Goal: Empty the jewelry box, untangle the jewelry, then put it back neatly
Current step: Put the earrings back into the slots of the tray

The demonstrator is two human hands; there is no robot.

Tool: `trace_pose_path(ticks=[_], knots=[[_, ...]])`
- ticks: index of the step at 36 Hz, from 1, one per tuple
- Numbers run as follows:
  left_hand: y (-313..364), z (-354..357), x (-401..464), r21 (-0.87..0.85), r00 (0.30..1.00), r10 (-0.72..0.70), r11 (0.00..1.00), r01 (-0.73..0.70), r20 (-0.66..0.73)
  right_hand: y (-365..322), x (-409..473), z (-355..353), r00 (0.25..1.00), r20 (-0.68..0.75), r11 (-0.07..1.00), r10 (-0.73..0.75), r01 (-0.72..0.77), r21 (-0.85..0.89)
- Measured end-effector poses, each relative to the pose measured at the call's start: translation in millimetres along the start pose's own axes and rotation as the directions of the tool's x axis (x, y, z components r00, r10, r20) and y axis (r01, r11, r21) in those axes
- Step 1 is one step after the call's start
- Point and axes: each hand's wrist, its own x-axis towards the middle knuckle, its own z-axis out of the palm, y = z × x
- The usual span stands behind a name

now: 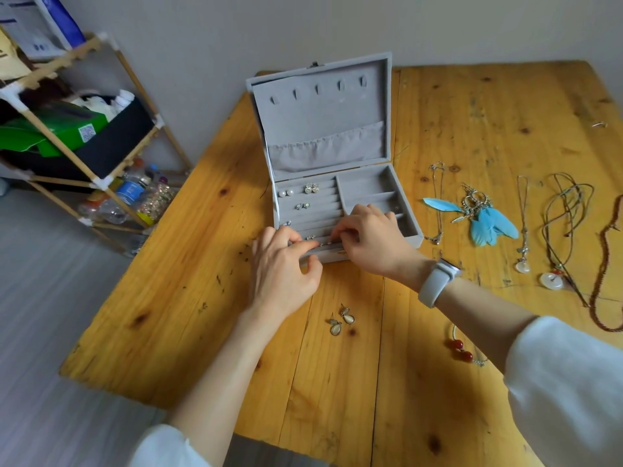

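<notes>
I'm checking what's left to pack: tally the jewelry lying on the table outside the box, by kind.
Necklaces: 4
Blue feather earrings: 2
Cream drop earrings: 2
Red bead bracelet: 1
Small metal piece: 1
Total: 10

Matt grey velvet jewelry box [323, 129], knotty wooden table [488, 106]

Small piece [325, 243] pinched between fingers [340, 234] too small to identify; beaded strand [603, 284] cut off at worktop's right edge.
</notes>
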Motion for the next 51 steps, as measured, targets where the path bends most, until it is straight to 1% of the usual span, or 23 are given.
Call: trace_pose_path(ticks=[11,14,17,19,21,23,30,34,37,39,41,44,48,51], knots=[[-2.0,2.0,-2.2,0.012,1.0,0.008,1.0,-0.008,-0.011,2.3,-13.2,0.3,0.994,-0.023,0.991,-0.108,0.106,-0.086],[-2.3,2.0,-2.4,0.033,1.0,0.02,0.999,-0.019,-0.014,1.9,-15.4,0.6,0.989,-0.028,0.981,-0.147,0.142,-0.135],[-2.1,1.6,-3.0,0.122,0.997,0.073,0.99,-0.071,-0.014,0.5,-17.8,0.4,0.978,-0.029,0.952,-0.205,0.193,-0.236],[-1.2,1.4,-3.3,0.205,0.992,0.123,0.972,-0.118,-0.014,0.3,-19.1,0.7,0.97,-0.016,0.917,-0.242,0.223,-0.33],[-0.2,1.4,-3.4,0.256,0.989,0.15,0.956,-0.143,-0.008,0.3,-20.6,1.3,0.963,-0.002,0.889,-0.268,0.247,-0.386],[0.3,1.3,-3.2,0.267,0.989,0.15,0.953,-0.144,-0.005,1.0,-21.9,1.6,0.961,0.002,0.886,-0.275,0.254,-0.388],[1.0,2.4,-4.9,0.197,0.996,0.092,0.976,-0.089,-0.009,4.9,-27.2,-0.9,0.955,0.012,0.891,-0.295,0.28,-0.356],[2.4,3.3,-4.5,0.196,0.997,0.073,0.978,-0.075,0.016,6.2,-26.4,-0.4,0.957,0.018,0.891,-0.29,0.277,-0.359],[5.4,3.2,-1.6,0.185,0.999,0.029,0.982,-0.033,0.023,10.0,-26.4,-2.9,0.96,0.021,0.913,-0.281,0.274,-0.302],[10.4,3.4,2.2,0.158,1.0,0.007,0.987,-0.007,0.001,15.7,-30.0,-8.8,0.962,-0.009,0.931,-0.274,0.263,-0.252],[18.4,5.4,7.6,0.13,1.0,-0.001,0.992,0.003,-0.014,24.9,-34.7,-16.4,0.964,-0.078,0.95,-0.256,0.236,-0.206],[35.0,12.3,16.9,0.111,0.999,0.034,0.993,-0.033,-0.001,44.5,-40.2,-28.4,0.965,-0.177,0.972,-0.193,0.163,-0.168],[63.6,29.7,30.0,0.087,0.988,0.134,0.986,-0.14,0.072,78.0,-39.9,-43.5,0.956,-0.293,0.993,-0.025,-0.01,-0.119],[84.3,47.0,46.5,0.119,0.97,0.188,0.971,-0.207,0.154,105.4,-24.7,-54.8,0.947,-0.301,0.971,0.114,-0.17,-0.166]])
